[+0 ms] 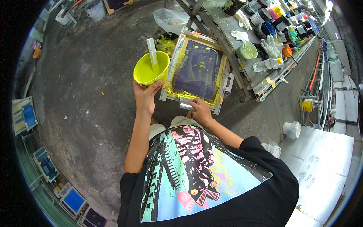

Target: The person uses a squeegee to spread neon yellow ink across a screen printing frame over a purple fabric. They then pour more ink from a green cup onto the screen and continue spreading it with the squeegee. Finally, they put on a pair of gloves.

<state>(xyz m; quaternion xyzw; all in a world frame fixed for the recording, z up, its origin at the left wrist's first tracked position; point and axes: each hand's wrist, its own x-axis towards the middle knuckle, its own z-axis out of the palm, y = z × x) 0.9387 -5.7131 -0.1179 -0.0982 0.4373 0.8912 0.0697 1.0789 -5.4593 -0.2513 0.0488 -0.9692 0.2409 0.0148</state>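
My left hand (145,92) grips a yellow plastic bowl (140,65) from below and the side. Bright yellow-green ink lies in it, and a white flat stick (151,48) stands tilted against its far side. In my right hand (202,111) is a flat silver scraper (185,104), at the near edge of a screen printing frame (183,46). The frame's purple mesh (189,77) carries a faint design, with yellow ink smeared along its borders. The bowl is held just left of the frame, apart from the mesh.
A workbench (254,72) at the right holds ink jars, a clear bottle (267,65), white gloves (271,47) and a pale green bowl (247,51). A clear plastic bag (172,20) lies beyond the frame. More screens (73,198) lean at the left.
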